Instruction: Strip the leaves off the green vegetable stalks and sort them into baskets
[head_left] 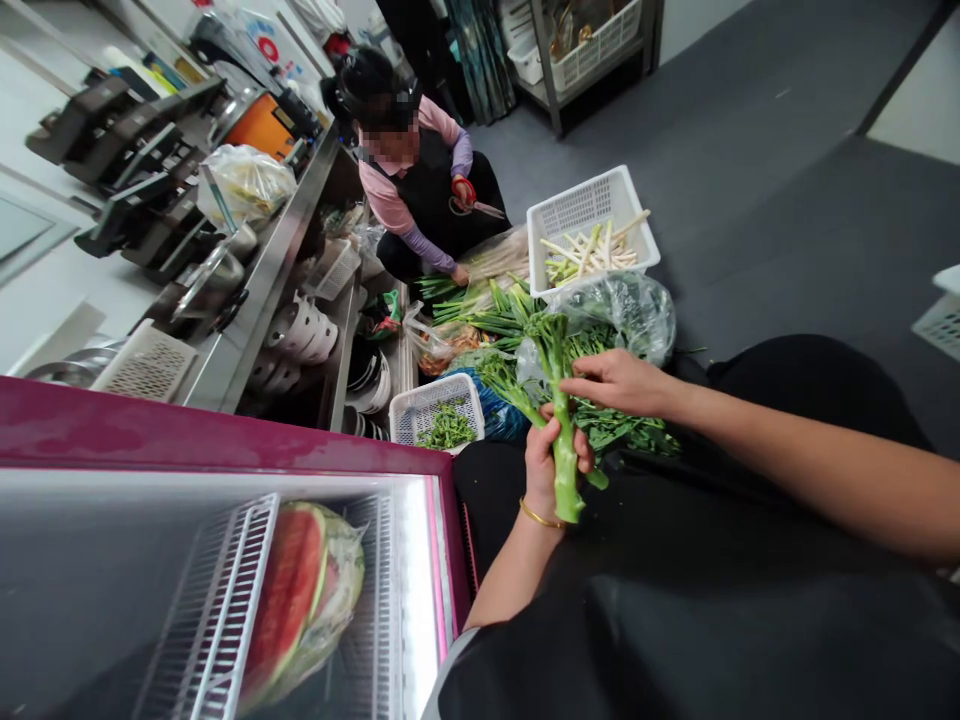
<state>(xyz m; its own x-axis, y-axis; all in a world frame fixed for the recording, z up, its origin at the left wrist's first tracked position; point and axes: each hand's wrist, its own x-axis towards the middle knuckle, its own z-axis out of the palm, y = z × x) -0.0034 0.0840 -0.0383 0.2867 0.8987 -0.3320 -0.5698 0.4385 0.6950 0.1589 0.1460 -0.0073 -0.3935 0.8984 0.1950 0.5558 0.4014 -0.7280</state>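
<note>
My left hand is closed around a thick green vegetable stalk with budded tops that look like broccolini. The cut end points down toward my lap. A thinner side shoot leans out to the left from the same grip. From the right, my right hand pinches at the upper part of the stalk, its fingertips against the stem. Loose leafy greens lie just beneath my hands. Left of them, a small white basket holds cut green pieces.
Beyond my hands, a white crate contains pale stalks, beside a clear plastic bag. A crouching person holds red-handled scissors near long green leaves. A glass-fronted fridge with wrapped watermelon stands at lower left. Steel shelving lines the left.
</note>
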